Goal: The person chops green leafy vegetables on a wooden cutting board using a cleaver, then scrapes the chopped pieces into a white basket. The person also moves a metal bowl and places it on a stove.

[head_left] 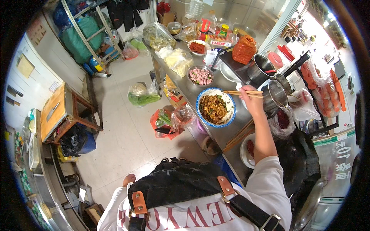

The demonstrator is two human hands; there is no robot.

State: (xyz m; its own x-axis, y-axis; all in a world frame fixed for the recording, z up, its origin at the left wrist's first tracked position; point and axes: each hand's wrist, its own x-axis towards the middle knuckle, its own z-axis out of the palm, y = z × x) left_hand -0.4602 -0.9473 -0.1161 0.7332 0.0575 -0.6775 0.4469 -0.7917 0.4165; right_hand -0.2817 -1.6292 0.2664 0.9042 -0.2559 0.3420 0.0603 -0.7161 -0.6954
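Note:
My right hand is closed around a pair of wooden chopsticks, whose tips reach over the rim of a blue-and-white bowl. Brown sauced noodles with bits of green lie in that bowl, on the metal counter. Down at my left side hangs my left hand, its fingers curled in and nothing seen in them. Just beyond the bowl stands a metal bowl of diced pink meat. A white bowl with something dark red in it sits under my right forearm.
Pots and a black rack crowd the counter's right side. Bagged vegetables and a red bag lie on the floor beside the counter. A wooden stool bearing a knife and a leaning ladder are to the left.

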